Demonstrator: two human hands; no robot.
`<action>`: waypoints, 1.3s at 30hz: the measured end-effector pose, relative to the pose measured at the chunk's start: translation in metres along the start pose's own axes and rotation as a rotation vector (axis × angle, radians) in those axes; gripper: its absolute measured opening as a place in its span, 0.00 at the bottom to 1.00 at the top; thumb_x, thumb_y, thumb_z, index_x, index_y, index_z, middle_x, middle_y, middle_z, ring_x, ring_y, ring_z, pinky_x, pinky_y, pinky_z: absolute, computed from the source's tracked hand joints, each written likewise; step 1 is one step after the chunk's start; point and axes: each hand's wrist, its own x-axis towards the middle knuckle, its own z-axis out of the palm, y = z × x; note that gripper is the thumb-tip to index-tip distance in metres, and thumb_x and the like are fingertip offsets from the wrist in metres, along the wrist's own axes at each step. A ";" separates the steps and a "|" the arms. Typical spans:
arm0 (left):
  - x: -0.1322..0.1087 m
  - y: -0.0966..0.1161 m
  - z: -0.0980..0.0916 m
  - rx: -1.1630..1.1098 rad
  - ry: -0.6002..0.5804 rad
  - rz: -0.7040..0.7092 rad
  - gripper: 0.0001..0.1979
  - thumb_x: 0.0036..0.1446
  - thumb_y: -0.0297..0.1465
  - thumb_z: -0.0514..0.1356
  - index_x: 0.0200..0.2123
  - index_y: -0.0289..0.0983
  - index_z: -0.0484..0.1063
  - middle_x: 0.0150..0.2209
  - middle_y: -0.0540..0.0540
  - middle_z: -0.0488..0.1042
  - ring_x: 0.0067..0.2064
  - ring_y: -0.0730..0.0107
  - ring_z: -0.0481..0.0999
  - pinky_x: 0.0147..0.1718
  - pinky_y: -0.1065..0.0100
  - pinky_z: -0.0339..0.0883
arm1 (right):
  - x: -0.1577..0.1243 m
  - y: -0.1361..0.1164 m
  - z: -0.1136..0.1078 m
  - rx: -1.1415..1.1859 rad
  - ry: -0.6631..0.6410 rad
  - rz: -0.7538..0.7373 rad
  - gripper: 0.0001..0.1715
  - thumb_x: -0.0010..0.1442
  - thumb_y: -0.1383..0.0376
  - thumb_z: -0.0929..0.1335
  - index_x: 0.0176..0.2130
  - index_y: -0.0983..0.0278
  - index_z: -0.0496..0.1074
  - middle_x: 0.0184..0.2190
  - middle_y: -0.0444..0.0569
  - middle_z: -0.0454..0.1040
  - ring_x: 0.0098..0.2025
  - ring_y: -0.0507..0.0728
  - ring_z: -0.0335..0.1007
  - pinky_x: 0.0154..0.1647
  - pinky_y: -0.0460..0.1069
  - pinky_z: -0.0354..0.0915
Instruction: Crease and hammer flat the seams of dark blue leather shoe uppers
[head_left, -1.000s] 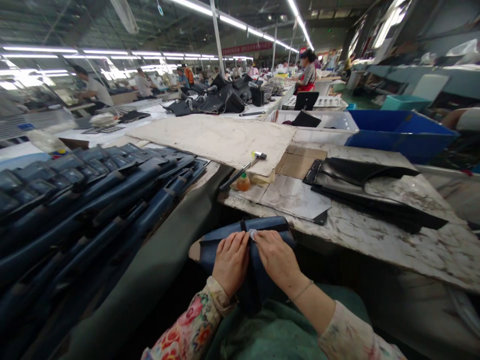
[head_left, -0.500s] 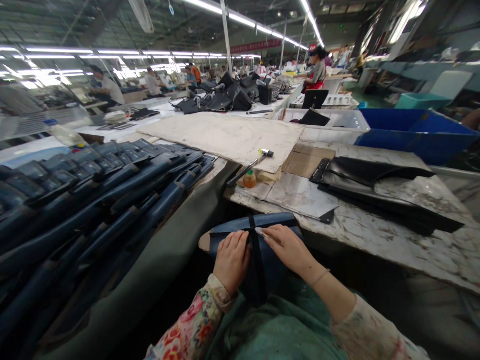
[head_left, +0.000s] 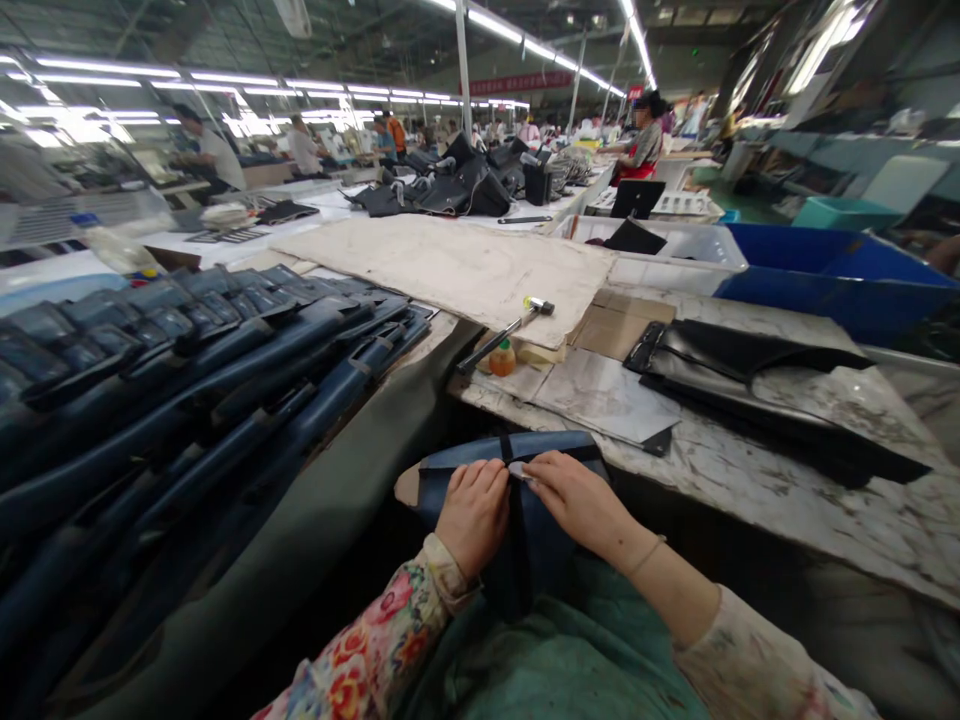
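Observation:
A blue leather-like piece point(head_left: 437, 487) with crossing black strips lies over my lap, against the table edge; its left tip is tan. My left hand point(head_left: 474, 510) presses on it beside the upright black strip, fingers bent and close together. Between the fingers of my right hand point(head_left: 581, 500) is a small pale flat tool point(head_left: 517, 469), its end against the piece where the strips cross. Most of this tool is hidden by the fingers. Both hands nearly meet at the crossing.
Rows of blue leather pieces point(head_left: 300, 420) cover the left bench. Ahead lie a hammer point(head_left: 510, 330), an orange bottle point(head_left: 502, 358) and a beige cloth point(head_left: 450, 260). Black leather pieces point(head_left: 720, 355) rest on the right table, before a white bin point(head_left: 697, 248) and a blue bin point(head_left: 840, 270). People work farther back.
My right hand and the pale tool have shifted slightly, and more of the tool shows. The left hand has moved a little to the right. The camera view has shifted slightly.

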 end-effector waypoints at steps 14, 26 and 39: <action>0.007 0.000 0.000 -0.051 -0.021 -0.052 0.09 0.59 0.29 0.51 0.39 0.36 0.69 0.49 0.44 0.72 0.48 0.62 0.69 0.48 0.59 0.56 | 0.015 -0.009 0.015 -0.257 0.081 0.000 0.16 0.61 0.72 0.60 0.48 0.64 0.68 0.43 0.51 0.70 0.44 0.56 0.65 0.45 0.49 0.66; -0.021 -0.017 -0.011 -0.039 0.043 -0.111 0.12 0.60 0.29 0.51 0.46 0.39 0.69 0.49 0.46 0.73 0.49 0.64 0.70 0.52 0.57 0.52 | 0.016 0.006 0.007 -0.122 0.136 -0.094 0.16 0.60 0.72 0.61 0.47 0.65 0.71 0.44 0.50 0.71 0.45 0.57 0.64 0.50 0.53 0.65; -0.034 -0.029 -0.017 -0.011 0.063 -0.173 0.14 0.60 0.29 0.50 0.48 0.37 0.69 0.48 0.45 0.73 0.50 0.62 0.68 0.53 0.58 0.52 | 0.027 -0.028 0.035 -0.191 0.045 -0.250 0.19 0.59 0.75 0.61 0.49 0.65 0.70 0.49 0.51 0.69 0.48 0.58 0.61 0.50 0.52 0.65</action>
